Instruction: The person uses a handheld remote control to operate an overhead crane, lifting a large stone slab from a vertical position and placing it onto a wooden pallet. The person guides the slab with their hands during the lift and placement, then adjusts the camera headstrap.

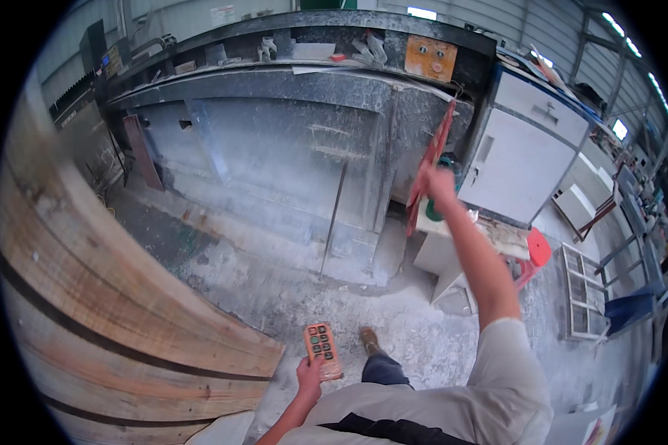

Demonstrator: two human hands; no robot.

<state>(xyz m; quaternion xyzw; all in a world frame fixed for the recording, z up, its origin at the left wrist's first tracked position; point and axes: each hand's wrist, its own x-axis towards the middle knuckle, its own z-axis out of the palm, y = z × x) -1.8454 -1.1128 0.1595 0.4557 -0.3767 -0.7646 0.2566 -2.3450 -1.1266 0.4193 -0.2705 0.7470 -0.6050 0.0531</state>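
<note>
My left hand [309,377] is closed around an orange handheld remote control [321,337] with rows of dark buttons and one green one. Its face points up, and my thumb rests near its lower buttons. Stretched far forward, my right hand [436,185] is closed at the middle of a long, thin red board [441,133] that stands tilted by the machine's right end. Motion blur softens these fingers. Just behind this hand is a green bottle [435,211], partly hidden by it.
Thick wooden planks [126,297] lie stacked on my left. A dusty grey machine [274,159] spans the front, with an orange switch box [430,59] on top. To the right stand a white cabinet [523,148], a red stool [539,247] and a white frame [585,289].
</note>
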